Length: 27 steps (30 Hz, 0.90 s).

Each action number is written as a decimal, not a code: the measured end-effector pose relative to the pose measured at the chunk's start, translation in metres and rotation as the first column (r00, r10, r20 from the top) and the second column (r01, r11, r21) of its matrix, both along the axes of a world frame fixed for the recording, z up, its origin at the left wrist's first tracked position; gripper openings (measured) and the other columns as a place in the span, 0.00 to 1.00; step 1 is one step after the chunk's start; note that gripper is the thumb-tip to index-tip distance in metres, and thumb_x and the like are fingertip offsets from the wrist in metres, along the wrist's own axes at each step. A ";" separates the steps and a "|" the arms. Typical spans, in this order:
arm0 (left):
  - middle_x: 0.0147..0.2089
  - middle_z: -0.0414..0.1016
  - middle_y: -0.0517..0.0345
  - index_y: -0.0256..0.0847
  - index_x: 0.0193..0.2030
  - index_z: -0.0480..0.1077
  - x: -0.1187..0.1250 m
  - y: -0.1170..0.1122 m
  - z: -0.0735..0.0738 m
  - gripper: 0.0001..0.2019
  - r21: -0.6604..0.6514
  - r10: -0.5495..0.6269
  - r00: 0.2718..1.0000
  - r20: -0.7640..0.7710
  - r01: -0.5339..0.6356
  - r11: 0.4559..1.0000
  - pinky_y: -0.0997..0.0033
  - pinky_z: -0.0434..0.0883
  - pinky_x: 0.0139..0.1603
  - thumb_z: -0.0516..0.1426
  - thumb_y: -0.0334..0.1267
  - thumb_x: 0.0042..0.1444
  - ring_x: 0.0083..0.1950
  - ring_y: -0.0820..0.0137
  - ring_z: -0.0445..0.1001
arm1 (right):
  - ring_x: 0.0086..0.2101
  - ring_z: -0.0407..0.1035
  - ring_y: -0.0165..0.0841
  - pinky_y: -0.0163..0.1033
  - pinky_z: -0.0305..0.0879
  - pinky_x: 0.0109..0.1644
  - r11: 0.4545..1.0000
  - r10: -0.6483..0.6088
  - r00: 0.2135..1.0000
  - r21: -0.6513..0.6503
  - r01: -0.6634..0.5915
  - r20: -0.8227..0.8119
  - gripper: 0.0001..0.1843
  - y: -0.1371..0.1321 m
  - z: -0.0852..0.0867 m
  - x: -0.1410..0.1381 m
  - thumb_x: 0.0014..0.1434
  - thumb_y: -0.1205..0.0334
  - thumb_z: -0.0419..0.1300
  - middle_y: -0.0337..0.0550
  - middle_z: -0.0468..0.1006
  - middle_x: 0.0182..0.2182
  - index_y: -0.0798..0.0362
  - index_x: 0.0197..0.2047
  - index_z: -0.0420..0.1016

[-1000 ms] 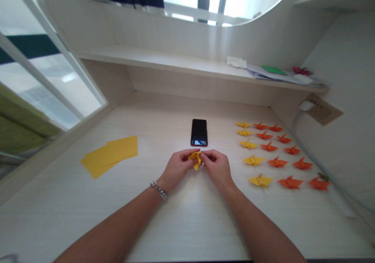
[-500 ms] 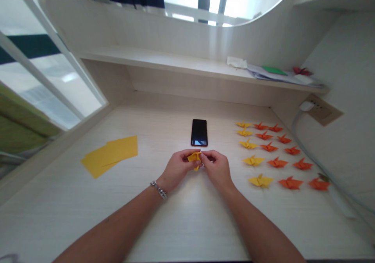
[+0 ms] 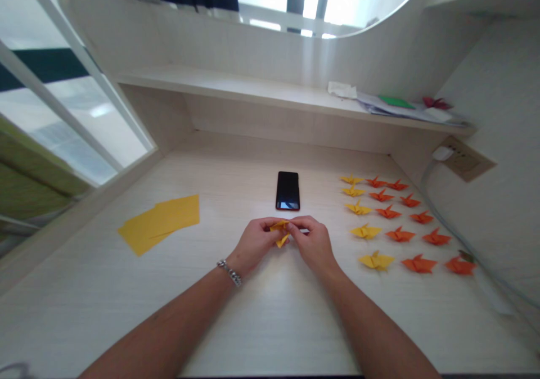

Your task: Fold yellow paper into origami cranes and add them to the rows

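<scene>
A small, partly folded yellow paper piece [image 3: 280, 233] is pinched between both of my hands just above the pale wooden desk [image 3: 270, 306]. My left hand [image 3: 256, 243], with a silver bracelet on its wrist, grips the piece's left side with closed fingers. My right hand [image 3: 313, 242] grips its right side, thumb and forefinger pressed on the top fold. Most of the paper is hidden by my fingers.
A black phone [image 3: 288, 190] lies flat just beyond my hands. Yellow paper sheets [image 3: 162, 222] lie at the left. Rows of finished yellow cranes [image 3: 365, 231] and orange cranes [image 3: 399, 234] sit at the right. A shelf [image 3: 261, 91] with papers runs along the back.
The paper piece looks flatter and smaller between my fingers than a second ago. Both hands stay in nearly the same place, pinching it more tightly.
</scene>
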State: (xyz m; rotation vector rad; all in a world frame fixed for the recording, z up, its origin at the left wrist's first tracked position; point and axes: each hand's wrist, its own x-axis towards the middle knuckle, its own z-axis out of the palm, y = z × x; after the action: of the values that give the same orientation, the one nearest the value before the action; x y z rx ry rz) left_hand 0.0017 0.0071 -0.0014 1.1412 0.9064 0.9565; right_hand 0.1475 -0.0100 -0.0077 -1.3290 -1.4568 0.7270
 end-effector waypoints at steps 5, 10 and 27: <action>0.30 0.77 0.54 0.34 0.34 0.77 -0.001 0.000 -0.001 0.12 0.015 0.018 0.996 -0.085 -0.017 1.000 0.73 0.65 0.32 0.62 0.41 0.46 0.31 0.70 0.70 | 0.35 0.71 0.35 0.35 0.69 0.33 1.000 0.007 1.000 0.024 -0.007 0.001 0.06 0.000 0.000 0.000 0.53 0.64 0.60 0.45 0.77 0.35 0.52 0.33 0.79; 0.26 0.73 0.56 0.33 0.28 0.76 -0.002 0.000 -0.002 0.14 0.038 -0.035 0.980 -0.195 0.043 0.998 0.74 0.62 0.29 0.61 0.45 0.46 0.28 0.71 0.67 | 0.35 0.71 0.33 0.35 0.70 0.34 0.997 0.069 0.996 0.034 -0.067 -0.050 0.07 0.000 0.004 0.000 0.53 0.63 0.60 0.44 0.76 0.36 0.51 0.35 0.78; 0.23 0.72 0.58 0.34 0.24 0.74 -0.003 -0.003 0.001 0.08 0.026 -0.132 0.956 -0.261 0.144 0.989 0.74 0.61 0.27 0.59 0.37 0.44 0.25 0.72 0.67 | 0.29 0.72 0.34 0.37 0.69 0.33 0.988 0.071 0.980 -0.125 -0.095 -0.186 0.09 0.002 0.004 0.001 0.51 0.59 0.61 0.44 0.78 0.29 0.55 0.32 0.77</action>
State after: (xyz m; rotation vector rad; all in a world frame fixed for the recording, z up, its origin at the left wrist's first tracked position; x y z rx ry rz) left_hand -0.0011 0.0039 -0.0007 1.3718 1.0025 0.7272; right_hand 0.1483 -0.0082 -0.0036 -1.2721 -1.3428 0.9890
